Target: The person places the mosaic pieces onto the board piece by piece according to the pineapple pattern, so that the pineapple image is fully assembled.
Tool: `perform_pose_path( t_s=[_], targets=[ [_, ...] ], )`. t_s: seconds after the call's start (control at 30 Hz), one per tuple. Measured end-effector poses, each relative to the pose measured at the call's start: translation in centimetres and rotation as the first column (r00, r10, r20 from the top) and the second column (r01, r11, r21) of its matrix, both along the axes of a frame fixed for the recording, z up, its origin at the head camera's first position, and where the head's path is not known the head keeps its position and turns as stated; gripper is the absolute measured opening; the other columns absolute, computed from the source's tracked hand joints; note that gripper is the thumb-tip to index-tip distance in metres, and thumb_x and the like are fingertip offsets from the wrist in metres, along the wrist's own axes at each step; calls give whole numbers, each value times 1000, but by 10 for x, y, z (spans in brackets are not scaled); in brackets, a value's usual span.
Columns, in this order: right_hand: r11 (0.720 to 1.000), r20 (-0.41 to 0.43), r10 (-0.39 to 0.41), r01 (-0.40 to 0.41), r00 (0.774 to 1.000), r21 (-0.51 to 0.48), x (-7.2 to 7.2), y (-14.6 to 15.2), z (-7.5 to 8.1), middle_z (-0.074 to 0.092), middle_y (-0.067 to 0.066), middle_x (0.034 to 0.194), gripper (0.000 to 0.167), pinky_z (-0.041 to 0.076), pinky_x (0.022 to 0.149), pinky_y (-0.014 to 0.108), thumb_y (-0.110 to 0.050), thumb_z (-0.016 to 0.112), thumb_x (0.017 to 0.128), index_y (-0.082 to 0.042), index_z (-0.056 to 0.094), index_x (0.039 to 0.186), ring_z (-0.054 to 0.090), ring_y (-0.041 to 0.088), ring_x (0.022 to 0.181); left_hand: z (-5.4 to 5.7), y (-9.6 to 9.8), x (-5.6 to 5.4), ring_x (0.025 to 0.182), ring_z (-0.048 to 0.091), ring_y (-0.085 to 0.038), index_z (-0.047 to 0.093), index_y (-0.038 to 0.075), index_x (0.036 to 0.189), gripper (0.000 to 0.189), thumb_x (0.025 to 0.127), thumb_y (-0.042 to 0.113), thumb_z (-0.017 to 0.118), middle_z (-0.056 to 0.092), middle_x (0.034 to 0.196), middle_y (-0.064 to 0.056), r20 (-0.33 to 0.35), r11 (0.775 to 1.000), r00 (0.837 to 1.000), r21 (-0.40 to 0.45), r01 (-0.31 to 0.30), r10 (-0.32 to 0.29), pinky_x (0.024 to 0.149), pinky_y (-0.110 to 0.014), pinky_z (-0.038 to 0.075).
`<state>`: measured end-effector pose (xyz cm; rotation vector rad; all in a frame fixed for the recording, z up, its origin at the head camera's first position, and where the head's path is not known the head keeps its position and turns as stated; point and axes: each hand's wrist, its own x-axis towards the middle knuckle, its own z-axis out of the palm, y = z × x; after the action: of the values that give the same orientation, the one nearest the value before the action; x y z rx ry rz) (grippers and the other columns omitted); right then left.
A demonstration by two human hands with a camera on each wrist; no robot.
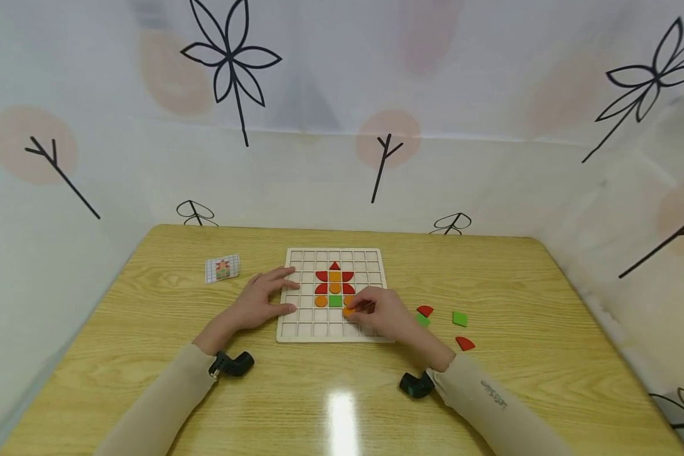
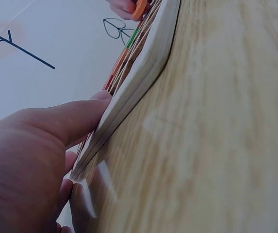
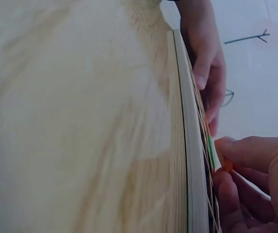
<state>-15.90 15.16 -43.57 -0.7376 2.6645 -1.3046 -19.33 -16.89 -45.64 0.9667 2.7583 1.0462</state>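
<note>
On wood-grain tabletop [image 1: 251, 405], pale gridded board [image 1: 313, 329], pinched round orange piece [image 1: 348, 312]

Prob. draped booth [image 1: 40, 266], printed cloth [image 1: 490, 171], wood-grain tbl [image 1: 524, 297]

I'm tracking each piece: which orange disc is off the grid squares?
The orange disc pinched in the right hand; it is held tilted, while the orange discs seen whole lie flat on the board.

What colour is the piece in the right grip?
Orange; the piece shows best in the right wrist view.
</note>
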Motion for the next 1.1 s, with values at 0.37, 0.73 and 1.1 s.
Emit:
perform_pose_path(
  t_s=[0.37, 0.73, 1.1],
  targets=[
    [994, -67, 66, -60, 996, 97, 1, -12, 4, 63, -7, 88, 6, 52, 69, 25, -10, 77, 87, -14, 75, 92, 58, 8, 77, 0, 2, 0, 147, 26, -32, 66, 14, 129, 43, 91, 33, 74, 38, 157, -10, 2, 1000, 1000, -5, -5, 5, 114, -64, 11],
    [985, -20, 74, -70, 997, 158, 2, -17, 8, 58, -8, 87, 12, 49, 65, 26, -15, 77, 89, -16, 78, 101, 54, 9, 75, 0, 2, 0, 147, 26, -33, 67, 15, 129, 43, 91, 33, 74, 38, 157, -10, -2, 1000, 1000, -14, -10, 10, 114, -63, 11],
    [979, -14, 77, -72, 997, 191, 2, -20, 10, 57, -9, 85, 12, 47, 64, 27, -17, 77, 90, -19, 78, 101, 52, 10, 74, -2, 1, -1, 147, 26, -33, 67, 16, 129, 43, 91, 34, 74, 38, 157, -10, -18, 1000, 1000, -22, -13, 12, 114, -64, 12]
  ],
)
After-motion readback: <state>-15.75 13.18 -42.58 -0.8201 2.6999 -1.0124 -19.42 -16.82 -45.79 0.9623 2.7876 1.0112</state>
